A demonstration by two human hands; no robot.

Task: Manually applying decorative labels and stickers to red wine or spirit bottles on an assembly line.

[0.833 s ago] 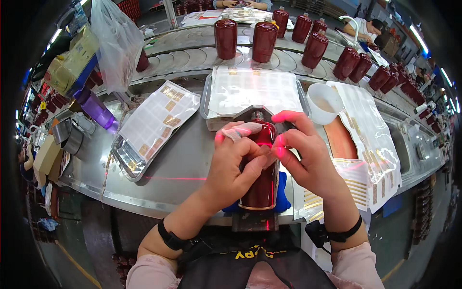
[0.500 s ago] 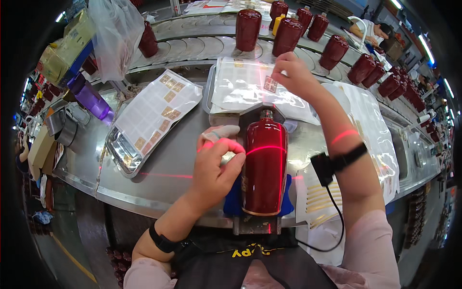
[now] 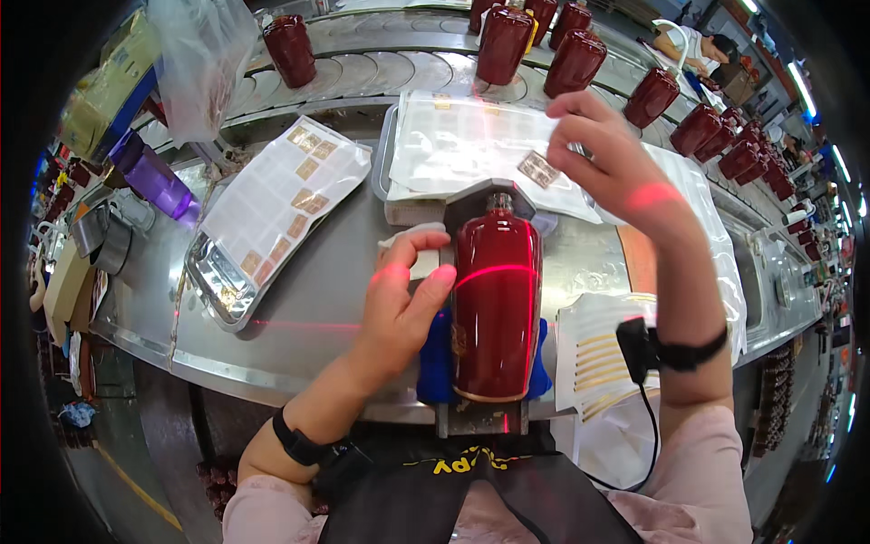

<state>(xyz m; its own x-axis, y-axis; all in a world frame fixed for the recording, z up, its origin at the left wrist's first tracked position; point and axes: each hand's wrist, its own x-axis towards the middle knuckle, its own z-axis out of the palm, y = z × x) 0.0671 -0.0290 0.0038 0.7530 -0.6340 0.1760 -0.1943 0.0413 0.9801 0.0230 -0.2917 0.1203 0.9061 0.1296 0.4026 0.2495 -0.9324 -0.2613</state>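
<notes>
A dark red glossy bottle (image 3: 497,313) lies in a cradle with blue padding (image 3: 437,363), its neck pointing away from me. Thin red laser lines cross its surface. My left hand (image 3: 395,304) is just left of the bottle, fingers curved and thumb apart, with nothing seen in it. Pinched at the fingertips of my right hand (image 3: 609,161) is a small square sticker (image 3: 538,170), raised above and to the right of the bottle's neck. Beneath that hand is a tray (image 3: 387,150) bearing shiny sticker sheets (image 3: 453,136). Behind my left fingers is a whitish item, partly hidden.
Another tray (image 3: 207,288) with a sticker sheet (image 3: 272,204) sits at left, near a purple bottle (image 3: 154,177). Several red bottles (image 3: 575,62) stand on the curved conveyor (image 3: 390,77). Yellowish strips (image 3: 609,361) lie at right. A person (image 3: 693,50) is at the far right.
My right hand has moved right and slightly nearer with the sticker. My left hand's fingers have spread apart. The view has shifted, and the conveyor bottles appear farther right.
</notes>
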